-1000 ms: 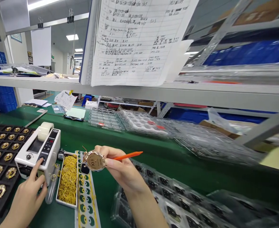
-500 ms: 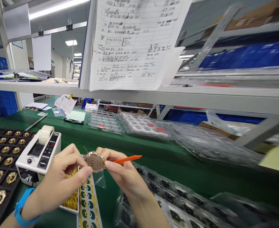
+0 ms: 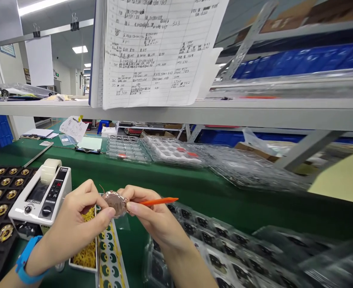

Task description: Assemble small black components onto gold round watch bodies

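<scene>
Watch (image 3: pixel 113 202) held up in front of us, clear of the surface (image 3: pixel 152 176), back face toward us. Our right hand (image 3: pixel 148 214) has its edge in a firm thumb-and-finger pinch, an orange stick (image 3: pixel 161 201) tucked in the same grip. Left hand (image 3: pixel 74 224) at the watch's near edge, thumb and forefinger very close; we cannot tell if that grip is closed or on anything. Clear film (image 3: pixel 124 223) just below; attachment unclear.

Progress: back cover appears on. We judge this piece midway, not finished: both hands are at it and it is not set down. Black tray (image 3: pixel 2 256) at left has many gold rings; whether those are finished we cannot say.
</scene>
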Demonstrator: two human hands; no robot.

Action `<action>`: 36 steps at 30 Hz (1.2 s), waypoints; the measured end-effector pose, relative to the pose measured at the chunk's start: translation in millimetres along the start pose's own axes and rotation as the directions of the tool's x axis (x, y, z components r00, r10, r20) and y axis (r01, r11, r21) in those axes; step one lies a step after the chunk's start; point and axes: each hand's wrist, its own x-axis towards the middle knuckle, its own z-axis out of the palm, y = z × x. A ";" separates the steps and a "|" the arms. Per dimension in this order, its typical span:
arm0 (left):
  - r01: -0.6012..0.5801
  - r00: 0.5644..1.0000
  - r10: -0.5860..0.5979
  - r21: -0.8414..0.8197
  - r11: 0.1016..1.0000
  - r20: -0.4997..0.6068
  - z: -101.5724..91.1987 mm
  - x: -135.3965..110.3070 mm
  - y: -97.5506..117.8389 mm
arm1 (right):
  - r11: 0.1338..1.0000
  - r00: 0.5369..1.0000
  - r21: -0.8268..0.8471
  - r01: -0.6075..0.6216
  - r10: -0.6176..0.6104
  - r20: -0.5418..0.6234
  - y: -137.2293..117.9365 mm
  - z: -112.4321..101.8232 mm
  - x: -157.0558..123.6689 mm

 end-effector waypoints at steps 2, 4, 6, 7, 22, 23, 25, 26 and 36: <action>0.010 1.000 -0.010 0.001 1.000 0.000 0.2 1.0 -0.1 | 1.000 1.000 -0.023 -0.002 0.002 -0.017 -0.6 -0.5 -0.6; 0.014 1.000 -0.014 0.000 1.000 0.002 0.6 1.8 -0.7 | 0.999 1.000 -0.038 -0.004 0.003 -0.027 -0.9 -0.9 -0.8; 0.015 1.000 -0.015 0.002 1.000 0.002 1.1 2.5 -1.7 | 0.999 1.000 -0.043 -0.002 0.001 -0.027 -0.6 -1.1 -0.6; 0.014 1.000 -0.014 0.004 1.000 0.001 1.4 2.8 -2.2 | 0.999 1.000 -0.042 -0.001 0.000 -0.026 -0.3 -1.1 -0.4; -0.061 0.992 0.080 0.185 0.981 -0.093 8.8 3.1 -4.7 | 0.996 0.999 -0.088 0.015 -0.019 -0.043 0.3 1.5 1.1; -0.082 0.987 0.113 0.237 0.968 -0.119 10.0 3.5 -5.5 | 0.994 0.999 -0.107 0.014 -0.020 -0.048 -0.1 1.8 0.8; -0.108 0.968 0.184 0.372 0.922 -0.174 9.9 4.4 -7.8 | 0.989 0.998 -0.151 0.010 -0.021 -0.067 -1.3 1.6 -0.1; -0.105 0.957 0.211 0.440 0.892 -0.199 8.0 4.8 -8.9 | 0.986 0.997 -0.167 0.010 -0.024 -0.078 -2.0 1.1 -0.4; -0.343 0.884 0.410 0.285 0.895 -0.225 -11.5 4.0 -10.8 | 0.985 0.996 -0.169 -0.010 -0.005 -0.089 -4.1 4.6 0.4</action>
